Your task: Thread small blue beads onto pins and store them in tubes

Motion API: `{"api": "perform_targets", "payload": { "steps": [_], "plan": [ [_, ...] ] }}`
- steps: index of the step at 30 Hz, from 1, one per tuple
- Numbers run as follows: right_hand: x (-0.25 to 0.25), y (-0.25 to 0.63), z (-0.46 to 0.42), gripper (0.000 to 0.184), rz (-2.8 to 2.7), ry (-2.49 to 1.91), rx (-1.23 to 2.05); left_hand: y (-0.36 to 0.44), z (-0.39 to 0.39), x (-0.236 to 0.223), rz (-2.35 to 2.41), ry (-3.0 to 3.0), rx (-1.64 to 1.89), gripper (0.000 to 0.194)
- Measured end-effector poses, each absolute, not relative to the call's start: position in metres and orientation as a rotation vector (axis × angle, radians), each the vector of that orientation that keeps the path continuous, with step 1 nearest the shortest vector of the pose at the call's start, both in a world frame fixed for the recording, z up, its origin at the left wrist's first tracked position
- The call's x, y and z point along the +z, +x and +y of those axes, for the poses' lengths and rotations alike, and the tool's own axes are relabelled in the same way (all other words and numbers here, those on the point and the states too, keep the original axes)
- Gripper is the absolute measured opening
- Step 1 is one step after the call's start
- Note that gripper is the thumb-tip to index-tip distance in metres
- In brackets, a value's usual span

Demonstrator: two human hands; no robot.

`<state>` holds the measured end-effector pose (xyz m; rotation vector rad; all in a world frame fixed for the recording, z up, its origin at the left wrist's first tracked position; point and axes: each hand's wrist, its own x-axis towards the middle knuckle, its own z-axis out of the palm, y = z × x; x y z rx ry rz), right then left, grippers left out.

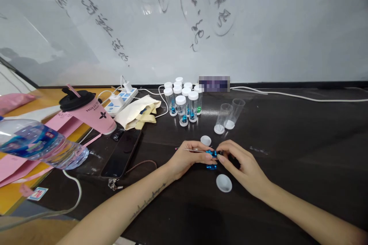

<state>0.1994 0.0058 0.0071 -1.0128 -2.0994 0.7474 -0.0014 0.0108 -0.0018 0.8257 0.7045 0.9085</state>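
Note:
My left hand (192, 157) pinches a small shiny blue piece (212, 154) between thumb and fingers. A thin rod with a pink tip (176, 148) runs across the same hand. My right hand (240, 160) meets it from the right, fingers closed on a small dark bit (220, 153) at the blue piece's end; its kind is too small to tell. Just below the fingertips lies another shiny blue piece (211, 167). One white cap (206, 140) lies behind the hands, and a larger-looking white cap (224, 183) lies in front of them.
Several capped clear tubes (181, 111) with blue or green pieces stand near the whiteboard (258, 26). Two uncapped tubes (223, 118) stand right of them. Leftward are a phone (122, 155), a cloth pouch (138, 111), a power strip (123, 99), a pink cup (92, 111) and a water bottle (43, 143).

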Motion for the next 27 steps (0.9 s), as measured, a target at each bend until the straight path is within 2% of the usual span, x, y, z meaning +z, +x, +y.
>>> {"api": "perform_targets", "payload": {
  "steps": [5,16,21,27],
  "plan": [
    [0.005,0.1994,0.0054,0.007,-2.091,-1.004,0.721,-0.0009,0.0108,-0.0014,0.714,0.819,0.92,0.029],
    [0.0093,0.1988,0.008,0.023,-2.113,-1.081,0.907,-0.0009,0.0095,0.0004,0.712,0.883,0.895,0.029],
    [0.0052,0.1986,0.0073,0.008,-2.087,-1.043,0.864,-0.0004,0.0098,0.001,0.716,0.814,0.916,0.03],
    [0.0042,0.2001,0.0091,0.01,-2.05,-1.018,0.924,-0.0003,0.011,0.0012,0.716,0.781,0.917,0.031]
  ]
}}
